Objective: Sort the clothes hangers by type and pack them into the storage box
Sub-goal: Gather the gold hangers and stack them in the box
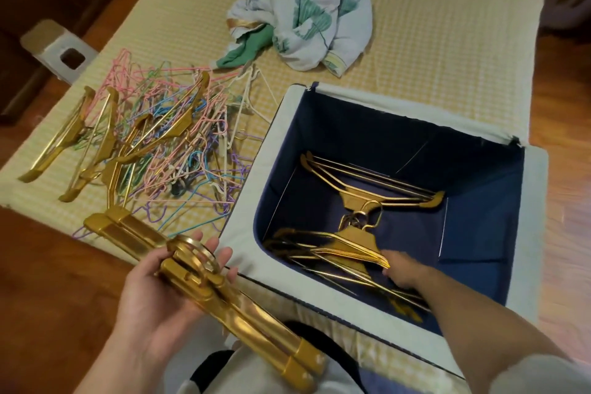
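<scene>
My left hand [160,294] holds a bundle of wide gold hangers [236,313] at their hooks, just left of the storage box [529,234]. The box stands open on the mattress, navy inside with a pale rim. Two stacks of gold hangers [367,195] lie on its floor, hooks meeting in the middle. My right hand [404,272] reaches into the box and grips the near stack [345,249] at its right shoulder. A tangled heap of thin coloured wire hangers [179,144] with several more gold hangers [70,134] lies on the mattress to the left.
A crumpled floral cloth [313,10] lies behind the box on the yellow checked mattress [431,42]. A white stool [54,48] stands at the mattress's left edge. Wooden floor [48,265] shows at left and right.
</scene>
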`<state>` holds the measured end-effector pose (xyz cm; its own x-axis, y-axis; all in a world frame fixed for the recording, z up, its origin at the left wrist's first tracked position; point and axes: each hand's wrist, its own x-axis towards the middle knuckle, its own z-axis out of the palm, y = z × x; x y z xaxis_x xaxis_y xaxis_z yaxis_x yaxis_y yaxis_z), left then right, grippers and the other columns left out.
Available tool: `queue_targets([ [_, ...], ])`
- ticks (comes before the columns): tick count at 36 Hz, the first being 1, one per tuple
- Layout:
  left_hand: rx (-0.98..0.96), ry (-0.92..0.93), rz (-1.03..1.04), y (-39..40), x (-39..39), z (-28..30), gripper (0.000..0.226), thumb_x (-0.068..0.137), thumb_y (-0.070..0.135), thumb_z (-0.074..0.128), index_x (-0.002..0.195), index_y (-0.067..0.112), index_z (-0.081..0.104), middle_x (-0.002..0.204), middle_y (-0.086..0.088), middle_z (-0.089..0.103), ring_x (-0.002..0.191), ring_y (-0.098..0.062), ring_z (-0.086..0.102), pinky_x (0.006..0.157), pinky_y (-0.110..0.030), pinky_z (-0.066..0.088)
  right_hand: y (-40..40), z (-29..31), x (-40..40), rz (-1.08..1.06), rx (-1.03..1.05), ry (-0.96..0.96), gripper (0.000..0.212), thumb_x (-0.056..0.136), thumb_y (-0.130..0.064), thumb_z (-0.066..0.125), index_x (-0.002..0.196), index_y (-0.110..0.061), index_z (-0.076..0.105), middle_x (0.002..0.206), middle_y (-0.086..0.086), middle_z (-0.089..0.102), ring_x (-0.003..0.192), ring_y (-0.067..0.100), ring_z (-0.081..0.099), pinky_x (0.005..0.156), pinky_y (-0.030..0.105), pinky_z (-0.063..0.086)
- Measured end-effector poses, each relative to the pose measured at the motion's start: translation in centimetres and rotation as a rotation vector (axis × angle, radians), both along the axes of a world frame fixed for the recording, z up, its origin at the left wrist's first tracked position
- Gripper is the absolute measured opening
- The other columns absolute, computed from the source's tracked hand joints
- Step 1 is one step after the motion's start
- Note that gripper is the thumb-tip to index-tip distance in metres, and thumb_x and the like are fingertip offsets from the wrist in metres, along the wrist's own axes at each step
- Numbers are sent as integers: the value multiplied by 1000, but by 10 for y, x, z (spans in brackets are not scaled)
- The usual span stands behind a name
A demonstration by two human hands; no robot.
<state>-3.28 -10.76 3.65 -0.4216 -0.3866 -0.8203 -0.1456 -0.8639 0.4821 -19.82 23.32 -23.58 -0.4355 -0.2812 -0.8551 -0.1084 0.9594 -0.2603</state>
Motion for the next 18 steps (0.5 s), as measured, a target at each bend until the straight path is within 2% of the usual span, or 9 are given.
queue_targets([
  [2,2,-10,9,0,1,1,93,41,22,77,132,8,64,124,-18,71,109,-42,70,101,-62,44,1,-9,11,138,102,-30,42,98,-16,57,139,-23,49,137,10,56,114,26,57,95,36,46],
  [5,-1,-34,25,0,1,1,91,44,22,76,133,9,64,124,-17,71,110,-42,70,101,-62,45,3,-22,21,264,224,-67,49,96,-28,61,142,-21,45,147,12,49,128,33,52,105,43,43],
  [7,-8,-60,21,0,1,1,76,60,23,72,134,9,63,124,-17,71,110,-42,70,101,-61,44,2,-31,20,282,251,-79,56,97,-30,60,147,-18,39,151,13,44,133,33,48,109,44,40],
  [9,-12,-76,22,0,0,2,52,86,26,57,134,9,63,124,-17,71,110,-41,70,104,-61,43,-4,-33,18,298,269,-71,60,97,-30,59,150,-15,36,153,13,42,135,32,46,111,44,39],
  [11,-9,-77,35,-1,-1,3,46,95,29,47,134,8,63,124,-17,71,110,-41,70,105,-60,42,-11,-32,15,319,278,-62,57,99,-28,57,150,-14,38,153,13,43,136,32,47,111,42,40],
  [15,-10,-89,37,2,-4,4,45,97,31,47,133,9,64,123,-17,72,109,-41,71,103,-60,44,-21,-25,12,333,282,-1,43,98,-22,56,140,-12,54,142,13,55,126,31,56,103,39,47],
  [18,-14,-90,28,4,-6,3,45,97,31,47,132,9,64,122,-18,72,108,-42,71,102,-60,45,-24,-18,12,301,287,17,38,99,-17,54,136,-10,58,138,13,58,122,30,59,99,37,48],
])
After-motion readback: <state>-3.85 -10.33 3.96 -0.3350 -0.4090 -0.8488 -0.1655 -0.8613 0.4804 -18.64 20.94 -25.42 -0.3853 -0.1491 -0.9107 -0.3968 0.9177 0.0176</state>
